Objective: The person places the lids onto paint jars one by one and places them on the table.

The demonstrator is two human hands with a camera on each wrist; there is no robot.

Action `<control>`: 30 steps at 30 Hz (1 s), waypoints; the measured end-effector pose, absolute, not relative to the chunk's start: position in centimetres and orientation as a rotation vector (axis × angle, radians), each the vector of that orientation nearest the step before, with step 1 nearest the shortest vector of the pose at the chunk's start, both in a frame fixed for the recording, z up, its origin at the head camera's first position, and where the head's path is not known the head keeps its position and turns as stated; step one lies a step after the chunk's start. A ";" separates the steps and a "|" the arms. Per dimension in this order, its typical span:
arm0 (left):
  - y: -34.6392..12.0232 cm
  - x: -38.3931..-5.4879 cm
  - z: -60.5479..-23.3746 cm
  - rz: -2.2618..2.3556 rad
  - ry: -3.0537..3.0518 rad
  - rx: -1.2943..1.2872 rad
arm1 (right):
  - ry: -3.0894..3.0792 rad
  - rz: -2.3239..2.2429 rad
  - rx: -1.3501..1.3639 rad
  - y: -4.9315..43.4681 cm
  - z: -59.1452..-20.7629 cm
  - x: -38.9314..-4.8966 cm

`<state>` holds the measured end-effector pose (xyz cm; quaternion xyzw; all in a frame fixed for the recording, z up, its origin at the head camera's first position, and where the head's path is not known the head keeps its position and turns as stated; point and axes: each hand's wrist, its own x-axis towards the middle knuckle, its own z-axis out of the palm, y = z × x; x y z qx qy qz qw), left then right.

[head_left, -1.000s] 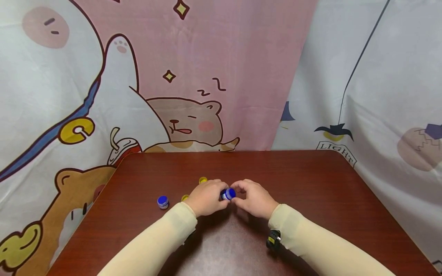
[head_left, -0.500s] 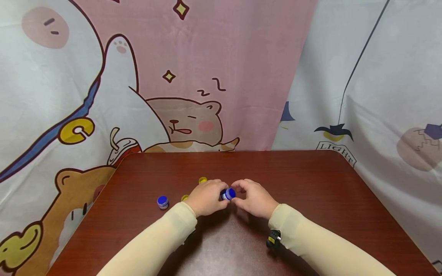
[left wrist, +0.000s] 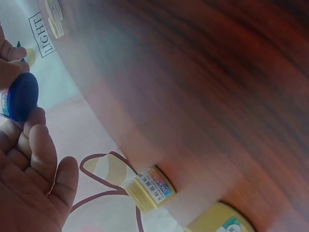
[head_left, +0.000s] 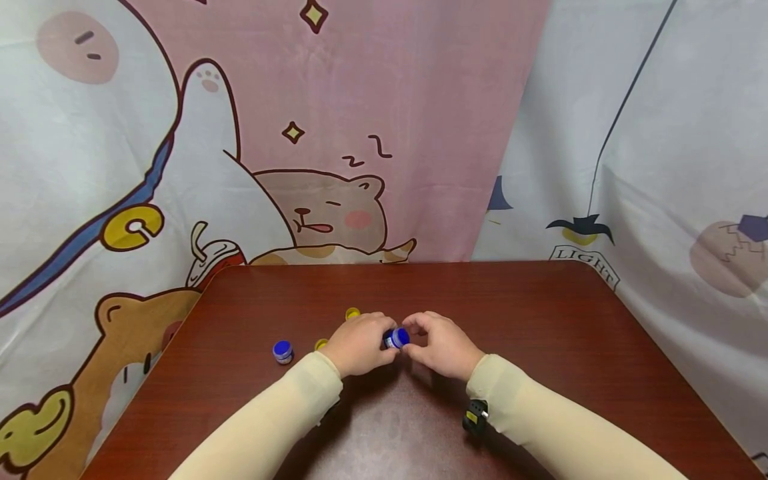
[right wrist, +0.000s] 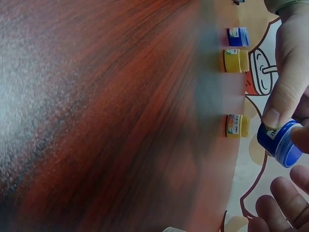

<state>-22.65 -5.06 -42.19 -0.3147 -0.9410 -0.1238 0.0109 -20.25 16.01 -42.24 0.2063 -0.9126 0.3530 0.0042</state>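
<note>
Blue-lidded jar (head_left: 397, 338) sits tilted in the grip of the left hand (head_left: 361, 344).

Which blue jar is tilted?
The blue jar gripped by the left hand; the other blue jar stands upright on the table, farther left.

The left hand (head_left: 360, 343) grips a blue-lidded jar (head_left: 397, 338).

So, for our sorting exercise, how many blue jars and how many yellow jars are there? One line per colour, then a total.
Blue: 2 (a held blue jar, a standing blue jar)
Yellow: 2 (one yellow jar, another yellow jar)
Total: 4
Not counted: a pale object cut off in the left wrist view, too unclear to identify.
</note>
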 end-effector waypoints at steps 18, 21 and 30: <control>-5.0 -22.4 -42.1 -0.397 -2.944 -0.974 | -2.863 1.115 0.631 16.0 -42.3 -20.1; -5.0 -22.4 -42.1 -0.395 -2.944 -0.973 | -2.869 1.113 0.622 15.9 -42.3 -20.0; -4.9 -22.5 -42.1 -0.402 -2.950 -0.972 | -2.874 1.110 0.617 16.0 -42.2 -20.1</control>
